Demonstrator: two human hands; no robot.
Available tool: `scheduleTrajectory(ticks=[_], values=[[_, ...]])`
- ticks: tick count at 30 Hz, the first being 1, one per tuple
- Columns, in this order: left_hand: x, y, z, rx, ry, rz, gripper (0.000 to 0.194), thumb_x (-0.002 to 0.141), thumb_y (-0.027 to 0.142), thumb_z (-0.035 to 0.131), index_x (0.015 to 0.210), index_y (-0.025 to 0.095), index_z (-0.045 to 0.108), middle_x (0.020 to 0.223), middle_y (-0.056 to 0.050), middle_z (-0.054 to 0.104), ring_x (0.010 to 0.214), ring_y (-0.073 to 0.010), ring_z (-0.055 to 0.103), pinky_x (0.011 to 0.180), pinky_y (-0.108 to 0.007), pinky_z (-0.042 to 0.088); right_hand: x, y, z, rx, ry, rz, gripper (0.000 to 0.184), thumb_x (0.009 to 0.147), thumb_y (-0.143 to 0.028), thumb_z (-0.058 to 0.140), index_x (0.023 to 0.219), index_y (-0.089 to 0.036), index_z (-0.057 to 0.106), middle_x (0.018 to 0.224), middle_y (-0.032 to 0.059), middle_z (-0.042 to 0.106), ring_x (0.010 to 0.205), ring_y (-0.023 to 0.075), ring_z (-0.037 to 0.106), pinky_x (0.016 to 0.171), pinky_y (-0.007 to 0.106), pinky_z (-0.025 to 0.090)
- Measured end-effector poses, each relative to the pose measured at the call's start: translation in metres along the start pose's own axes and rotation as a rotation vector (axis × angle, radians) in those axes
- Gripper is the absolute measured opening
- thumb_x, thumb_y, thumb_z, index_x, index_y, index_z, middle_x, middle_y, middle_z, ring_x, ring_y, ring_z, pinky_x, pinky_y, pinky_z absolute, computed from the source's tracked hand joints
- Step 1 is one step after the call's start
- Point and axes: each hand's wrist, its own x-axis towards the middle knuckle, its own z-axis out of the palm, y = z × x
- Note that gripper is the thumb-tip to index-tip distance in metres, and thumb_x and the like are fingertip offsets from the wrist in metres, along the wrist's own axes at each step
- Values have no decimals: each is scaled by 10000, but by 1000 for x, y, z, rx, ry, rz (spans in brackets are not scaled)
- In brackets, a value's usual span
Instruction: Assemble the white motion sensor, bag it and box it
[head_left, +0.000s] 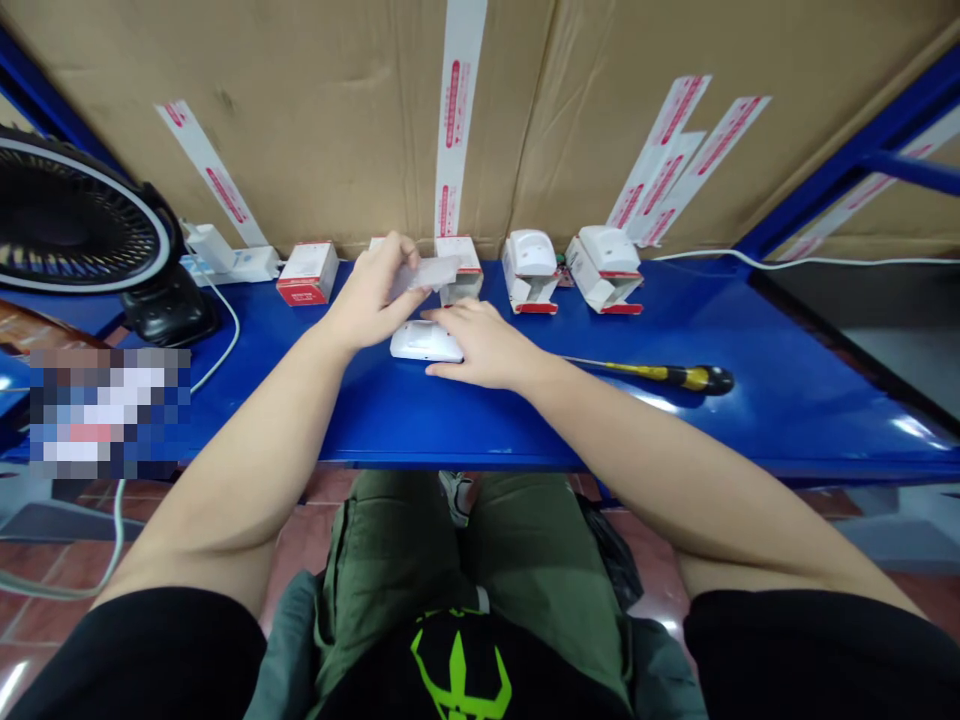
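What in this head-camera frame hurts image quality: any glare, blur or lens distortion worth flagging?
In the head view, glare streaks the glossy blue shelf at its right end; the wide lens bows the shelf and stretches the forearms; a pixelated patch hides the left edge; the white housing under the right hand looks sharp.

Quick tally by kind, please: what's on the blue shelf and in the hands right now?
Red-and-white cardboard boxes: 5 (one partly behind the left hand)
White plastic devices: 3 (one under the right hand)
Clear plastic sleeves: 1 (in the left hand)
Screwdrivers: 1
Total: 10
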Motion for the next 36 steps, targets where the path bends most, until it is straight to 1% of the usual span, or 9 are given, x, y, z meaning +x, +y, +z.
scheduleTrajectory(ticks=[3, 6, 9, 12, 15, 19, 23, 28, 36], values=[[-2, -5, 3, -66, 15, -33, 589, 1065, 801, 512, 1343, 286, 576, 1177, -133, 730, 1047, -324, 740, 1011, -557, 594, 0, 2, -7, 22, -126, -77, 628, 876, -315, 817, 1478, -197, 681, 1465, 184, 745, 1372, 406, 637, 1209, 602, 479], [-4, -6, 4, -182, 3, -78, 646, 1074, 820, 484, 1441, 288, 504, 1112, -98, 735, 938, -273, 744, 945, -490, 618, -12, 12, -28, 220, -163, -179, 729, 831, -301, 832, 1528, -229, 632, 1479, 158, 732, 1332, 369, 670, 1172, 560, 537], [-5, -7, 5, -222, -9, -98, 666, 1081, 832, 453, 1462, 288, 499, 1182, -107, 741, 999, -265, 746, 952, -458, 630, -26, 15, -50, 497, -68, -105, 822, 873, -386, 815, 1631, -300, 510, 1436, 126, 736, 1273, 333, 711, 1065, 512, 615], [-5, -5, 7, -259, -30, -97, 659, 1094, 833, 414, 1428, 282, 553, 1208, -119, 733, 1026, -274, 737, 937, -454, 637, -29, 12, -58, 611, 153, 39, 866, 920, -410, 781, 1699, -415, 403, 1559, 100, 669, 1368, 338, 686, 1034, 520, 652], [-3, 1, 11, -383, -69, -126, 654, 1086, 843, 447, 1357, 275, 623, 1082, -98, 726, 875, -251, 714, 805, -415, 630, -22, 15, -51, 633, 368, 36, 900, 920, -443, 804, 1710, -480, 374, 1677, 90, 579, 1547, 368, 575, 1130, 597, 631], [-1, 17, 12, -615, -144, -181, 682, 1048, 864, 552, 1260, 237, 716, 854, -56, 691, 676, -194, 642, 628, -325, 555, -13, 37, -33, 785, 491, -131, 1035, 843, -538, 900, 1708, -502, 333, 1730, 79, 536, 1636, 373, 490, 1248, 634, 558], [1, 30, 11, -774, -276, -210, 704, 1015, 858, 644, 1233, 202, 775, 917, -73, 762, 585, -132, 598, 534, -273, 529, -13, 52, -26, 762, 499, -146, 1013, 845, -608, 892, 1691, -471, 351, 1774, 69, 489, 1641, 385, 497, 1251, 626, 559], [0, 38, 11, -861, -382, -242, 674, 1021, 824, 675, 1187, 181, 790, 1009, -96, 812, 541, -103, 640, 521, -256, 579, -15, 47, -24, 683, 522, -117, 983, 845, -593, 903, 1666, -471, 377, 1772, 56, 493, 1620, 369, 512, 1235, 605, 575], [-1, 39, 17, -924, -255, -287, 655, 904, 739, 887, 1191, 159, 784, 1084, -118, 846, 776, -162, 794, 658, -237, 661, -14, 40, -24, 718, 439, -119, 958, 837, -624, 941, 1630, -413, 448, 1650, 96, 598, 1497, 370, 620, 1149, 561, 642]])
